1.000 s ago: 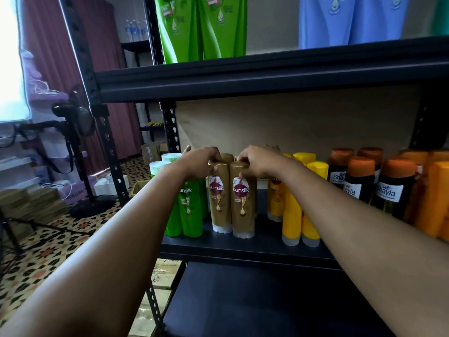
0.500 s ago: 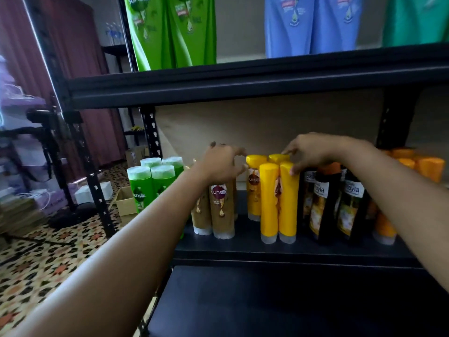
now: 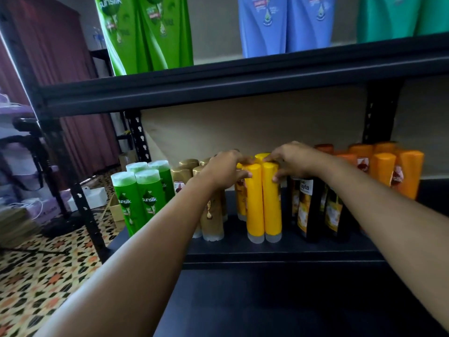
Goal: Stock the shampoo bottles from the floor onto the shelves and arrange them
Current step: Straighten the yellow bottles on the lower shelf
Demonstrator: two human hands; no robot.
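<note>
Several yellow shampoo bottles (image 3: 263,203) stand cap-down in a tight cluster on the black shelf (image 3: 279,251). My left hand (image 3: 224,170) presses on the cluster's left side at the top, and my right hand (image 3: 290,159) holds its right side, so both hands clasp the group between them. Left of it stand gold-brown bottles (image 3: 211,215), partly behind my left forearm, then green Sunsilk bottles (image 3: 141,198). On the right are black bottles (image 3: 308,210) and orange bottles (image 3: 398,171).
The upper shelf beam (image 3: 243,86) runs just above, carrying large green (image 3: 145,32), blue (image 3: 284,23) and teal (image 3: 401,18) bottles. A lower dark shelf board (image 3: 279,302) lies under my arms. A black upright post (image 3: 80,203), a cardboard box (image 3: 116,210) and patterned floor (image 3: 36,276) are at left.
My view has shifted right. Both hands left the gold-brown bottles: the right hand came back from the black bottles, and the left hand moved right onto the yellow cluster.
</note>
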